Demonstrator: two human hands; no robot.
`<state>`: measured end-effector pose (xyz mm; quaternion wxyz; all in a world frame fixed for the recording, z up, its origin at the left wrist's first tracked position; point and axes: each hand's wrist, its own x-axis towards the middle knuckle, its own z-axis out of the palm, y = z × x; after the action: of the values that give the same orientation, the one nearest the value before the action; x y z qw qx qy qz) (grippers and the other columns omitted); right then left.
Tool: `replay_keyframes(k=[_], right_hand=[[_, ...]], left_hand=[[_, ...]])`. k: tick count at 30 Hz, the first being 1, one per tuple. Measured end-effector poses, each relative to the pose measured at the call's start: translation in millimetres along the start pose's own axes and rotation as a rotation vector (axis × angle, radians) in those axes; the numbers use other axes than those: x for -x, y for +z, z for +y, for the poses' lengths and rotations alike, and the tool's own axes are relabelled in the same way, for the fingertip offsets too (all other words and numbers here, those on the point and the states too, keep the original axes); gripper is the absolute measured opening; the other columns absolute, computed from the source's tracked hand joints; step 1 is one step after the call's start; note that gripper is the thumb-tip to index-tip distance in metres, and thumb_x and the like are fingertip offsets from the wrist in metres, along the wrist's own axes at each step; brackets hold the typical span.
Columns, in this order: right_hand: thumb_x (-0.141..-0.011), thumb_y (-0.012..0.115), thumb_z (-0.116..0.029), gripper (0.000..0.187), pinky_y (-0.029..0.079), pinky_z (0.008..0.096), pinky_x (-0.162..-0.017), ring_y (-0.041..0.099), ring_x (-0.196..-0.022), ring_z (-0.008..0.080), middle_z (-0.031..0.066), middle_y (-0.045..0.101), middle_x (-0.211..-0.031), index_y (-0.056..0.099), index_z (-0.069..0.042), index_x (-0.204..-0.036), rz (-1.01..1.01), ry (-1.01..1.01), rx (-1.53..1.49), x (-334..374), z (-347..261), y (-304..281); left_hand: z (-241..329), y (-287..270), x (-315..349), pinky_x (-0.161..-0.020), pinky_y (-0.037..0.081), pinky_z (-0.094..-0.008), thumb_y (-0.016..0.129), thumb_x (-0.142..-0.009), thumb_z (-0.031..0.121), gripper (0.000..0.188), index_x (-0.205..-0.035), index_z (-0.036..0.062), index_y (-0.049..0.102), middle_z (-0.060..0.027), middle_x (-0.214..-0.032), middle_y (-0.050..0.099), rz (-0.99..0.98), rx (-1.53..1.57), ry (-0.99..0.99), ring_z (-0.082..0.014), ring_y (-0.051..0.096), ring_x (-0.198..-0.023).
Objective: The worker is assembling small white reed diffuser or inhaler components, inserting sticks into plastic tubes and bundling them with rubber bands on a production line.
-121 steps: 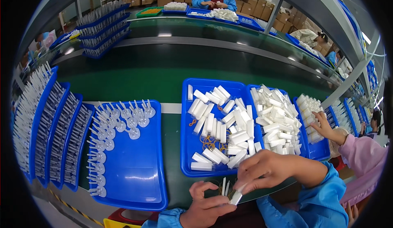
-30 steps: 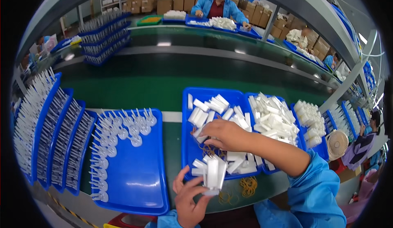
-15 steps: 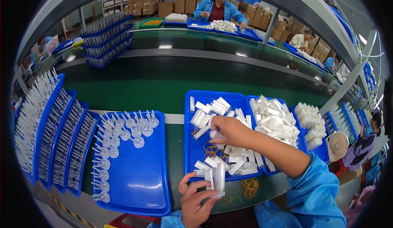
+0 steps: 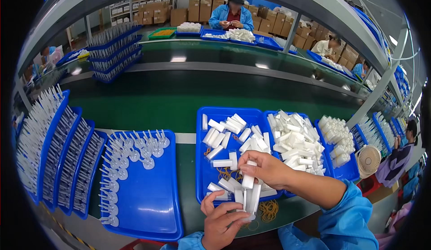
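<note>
My left hand (image 4: 221, 221) is closed around a few upright white rectangular pieces with clear plastic edges (image 4: 254, 199), low in front of me. Pinched between the thumb and fingers of my right hand (image 4: 268, 170) is another white rectangular piece (image 4: 248, 178), its lower end close above the held ones. Whether they touch I cannot tell. Beneath both hands is a blue tray (image 4: 203, 171) with loose white pieces and tan rubber bands (image 4: 226, 174). More rubber bands (image 4: 269, 210) lie in a heap on the green table, just beyond the tray's near edge.
A second blue tray (image 4: 327, 168) heaped with white pieces adjoins on the right, then one of bundled white pieces (image 4: 336, 135). To the left lies a blue tray (image 4: 148, 196) with clear, round-based stemmed parts; similar trays (image 4: 67, 160) lean beside it. A co-worker (image 4: 231, 14) sits across.
My right hand has come from the tray's middle toward my left hand, carrying a white piece. My left hand keeps its pieces. The view has shifted slightly.
</note>
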<state>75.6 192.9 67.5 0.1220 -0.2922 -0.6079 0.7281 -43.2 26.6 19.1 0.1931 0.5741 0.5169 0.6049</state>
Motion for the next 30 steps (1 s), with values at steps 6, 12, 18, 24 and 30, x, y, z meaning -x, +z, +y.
replay_keyframes(k=[6,12,18,24,30], right_hand=[[-0.090,0.056,-0.029,0.022,0.035,0.0195,-0.052,0.045,-0.063,0.0033,-0.0017,0.053,-0.070,0.049,-0.008,-0.091,0.062,-0.070,0.257,7,4,-7],[-0.091,0.053,-0.030,0.024,0.037,0.0211,-0.053,0.046,-0.063,0.0046,-0.0008,0.052,-0.069,0.049,-0.007,-0.092,0.064,-0.080,0.319,8,2,-4],[-0.095,0.044,-0.026,0.022,0.041,0.0289,-0.074,0.052,-0.077,0.0161,0.0060,0.056,-0.083,0.049,-0.004,-0.095,-0.124,-0.197,0.780,15,-16,-10],[-0.094,0.043,-0.029,0.025,0.040,0.0342,-0.078,0.052,-0.086,0.0249,0.0128,0.056,-0.088,0.049,-0.004,-0.094,-0.176,-0.070,0.579,35,-14,-9],[-0.093,0.044,-0.023,0.018,0.036,0.0382,-0.080,0.049,-0.080,0.0285,0.0112,0.053,-0.083,0.048,-0.006,-0.094,-0.246,0.037,0.438,53,-17,7]], left_hand=[[0,1,-1,-0.090,0.031,-0.0458,0.073,-0.063,0.012,0.012,-0.074,0.0114,0.068,-0.0019,-0.085,0.062,-0.004,0.011,-0.004,-0.0328,0.046,-0.106],[-5,3,0,-0.091,0.030,-0.0452,0.073,-0.064,0.014,0.011,-0.074,0.0119,0.068,-0.0014,-0.085,0.062,-0.015,0.000,0.001,-0.0314,0.046,-0.106],[-7,-4,0,-0.092,0.028,-0.0430,0.071,-0.067,0.017,0.009,-0.075,0.0129,0.069,-0.0004,-0.086,0.062,-0.093,-0.090,0.063,-0.0307,0.045,-0.108],[-2,-4,0,-0.091,0.027,-0.0449,0.072,-0.064,0.019,0.011,-0.075,0.0169,0.070,0.0016,-0.091,0.062,-0.134,-0.121,0.244,-0.0316,0.044,-0.108],[-5,-2,9,-0.093,0.025,-0.0492,0.074,-0.065,0.029,0.022,-0.079,0.0161,0.064,-0.0083,-0.104,0.055,-0.109,-0.031,0.255,-0.0361,0.042,-0.111]])
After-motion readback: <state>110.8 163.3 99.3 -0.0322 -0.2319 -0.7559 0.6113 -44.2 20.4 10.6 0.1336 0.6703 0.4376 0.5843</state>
